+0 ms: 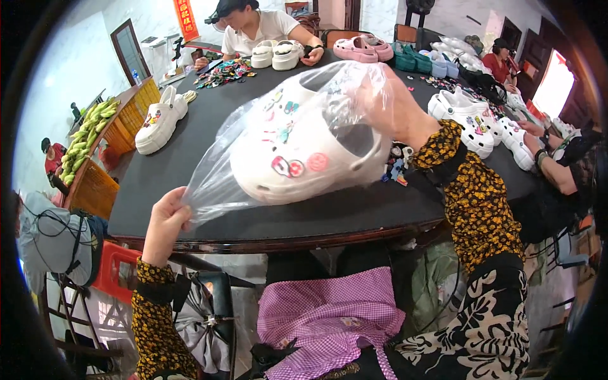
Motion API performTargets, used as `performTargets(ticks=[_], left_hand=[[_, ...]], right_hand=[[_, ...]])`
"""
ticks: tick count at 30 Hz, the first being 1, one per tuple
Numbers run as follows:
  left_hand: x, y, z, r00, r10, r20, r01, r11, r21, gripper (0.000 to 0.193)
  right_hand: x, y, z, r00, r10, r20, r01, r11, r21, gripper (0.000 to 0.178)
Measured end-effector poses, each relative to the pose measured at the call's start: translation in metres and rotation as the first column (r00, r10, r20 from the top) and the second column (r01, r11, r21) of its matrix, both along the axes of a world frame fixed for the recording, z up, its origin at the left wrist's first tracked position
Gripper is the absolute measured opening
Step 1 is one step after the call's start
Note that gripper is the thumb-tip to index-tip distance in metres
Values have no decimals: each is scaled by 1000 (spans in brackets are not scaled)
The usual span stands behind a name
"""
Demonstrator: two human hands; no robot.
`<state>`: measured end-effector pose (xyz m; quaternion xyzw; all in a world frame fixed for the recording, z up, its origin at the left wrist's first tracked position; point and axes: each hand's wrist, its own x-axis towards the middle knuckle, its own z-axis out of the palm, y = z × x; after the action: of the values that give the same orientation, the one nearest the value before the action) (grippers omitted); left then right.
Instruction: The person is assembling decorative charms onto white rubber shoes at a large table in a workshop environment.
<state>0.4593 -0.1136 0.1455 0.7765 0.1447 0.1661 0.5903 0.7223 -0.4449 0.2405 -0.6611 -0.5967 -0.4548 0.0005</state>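
A pair of white clogs [304, 161] with colourful charms hangs above the table inside a clear plastic bag [218, 155]. My left hand [170, 212] is closed, pinching the bag's stretched corner at the lower left. At the heel end, my right hand [396, 104] grips the clogs and the bag, its fingers partly covered by the plastic. Just below that hand, a small pile of loose charms [398, 164] lies on the dark table. Most of the second clog is hidden behind the nearer one.
On the dark table [190, 215] stand a white clog [161, 121], more white clogs [467, 117], pink clogs [362, 47] and green clogs [413, 58]. A person [256, 31] sits opposite beside a charm heap [225, 73]. Another person's hands [544, 142] work at the right.
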Motion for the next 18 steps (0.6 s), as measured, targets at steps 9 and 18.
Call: performTargets(ticks=[9,18], left_hand=[[6,57,-1,986,146,80,-139,987,-86,30],[22,50,15,995,-98,11,96,990,100,42]], right_hand=[[-13,-42,8,995,13,99,-15,1000,18,18],[-17,-60,12,994,16,104,-20,999,32,24]])
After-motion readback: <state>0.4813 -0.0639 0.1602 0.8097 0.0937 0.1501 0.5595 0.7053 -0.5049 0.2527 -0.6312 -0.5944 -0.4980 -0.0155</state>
